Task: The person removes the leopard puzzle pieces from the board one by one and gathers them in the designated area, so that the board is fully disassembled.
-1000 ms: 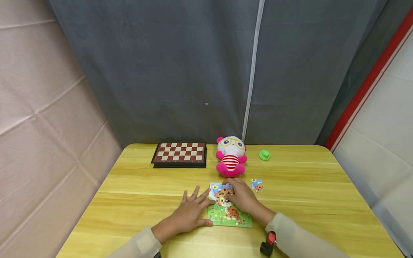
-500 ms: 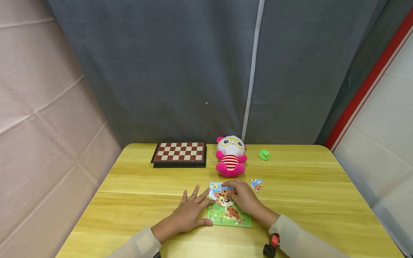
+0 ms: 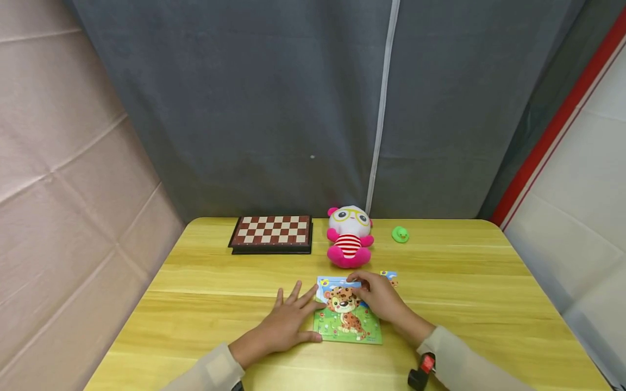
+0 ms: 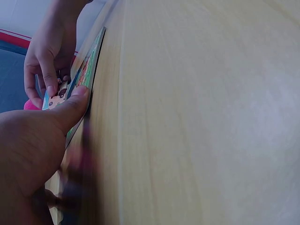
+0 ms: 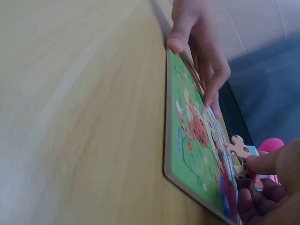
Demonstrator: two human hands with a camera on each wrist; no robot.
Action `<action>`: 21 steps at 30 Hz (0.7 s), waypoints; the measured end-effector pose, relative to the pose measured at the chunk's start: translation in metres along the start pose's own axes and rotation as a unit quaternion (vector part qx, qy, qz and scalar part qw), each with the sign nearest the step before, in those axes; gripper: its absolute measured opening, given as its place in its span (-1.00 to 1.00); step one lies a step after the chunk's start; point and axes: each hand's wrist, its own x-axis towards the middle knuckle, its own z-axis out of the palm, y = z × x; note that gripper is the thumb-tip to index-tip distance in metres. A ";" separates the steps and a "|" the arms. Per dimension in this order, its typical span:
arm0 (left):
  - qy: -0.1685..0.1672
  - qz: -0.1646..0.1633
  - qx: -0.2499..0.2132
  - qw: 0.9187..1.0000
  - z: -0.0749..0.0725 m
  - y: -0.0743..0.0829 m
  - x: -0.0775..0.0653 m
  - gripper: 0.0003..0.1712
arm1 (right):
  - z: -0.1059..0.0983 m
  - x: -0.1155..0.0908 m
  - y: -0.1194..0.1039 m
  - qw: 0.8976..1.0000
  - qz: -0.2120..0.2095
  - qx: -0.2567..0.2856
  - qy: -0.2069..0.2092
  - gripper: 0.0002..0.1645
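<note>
Fitting a piece (image 5: pixel 238 148) into the board's (image 3: pixel 349 337) upper right seems to be your step: your right hand (image 3: pixel 382 297) pinches it, tilted, between thumb and fingers, though whether it touches the board is hard to tell. Your left hand (image 3: pixel 287 323), fingers spread, rests at the board's left edge on the bench (image 3: pixel 464 326). Next likely calls for squaring the piece up, then pressing it flat

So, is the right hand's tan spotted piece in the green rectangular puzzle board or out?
Out: the right hand pinches the piece, tilted up off the board.
</note>
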 end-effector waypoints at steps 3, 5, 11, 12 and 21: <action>-0.001 0.000 -0.002 1.000 0.000 0.000 0.000 -0.15 | -0.006 -0.001 0.003 1.000 0.009 0.000 0.001 -0.74; -0.002 0.000 -0.002 1.000 0.000 0.000 0.000 -0.15 | -0.010 -0.001 0.006 1.000 0.014 0.000 0.001 -0.75; -0.002 0.001 -0.001 1.000 0.000 -0.001 0.000 -0.15 | -0.024 -0.002 0.019 1.000 0.007 -0.015 0.007 -0.77; -0.002 0.002 -0.002 1.000 0.000 -0.001 0.000 -0.15 | -0.026 -0.003 0.022 1.000 0.004 -0.017 0.008 -0.78; 0.000 0.005 0.000 1.000 0.001 -0.001 0.000 -0.15 | -0.054 -0.007 0.041 1.000 0.019 -0.019 0.013 -0.81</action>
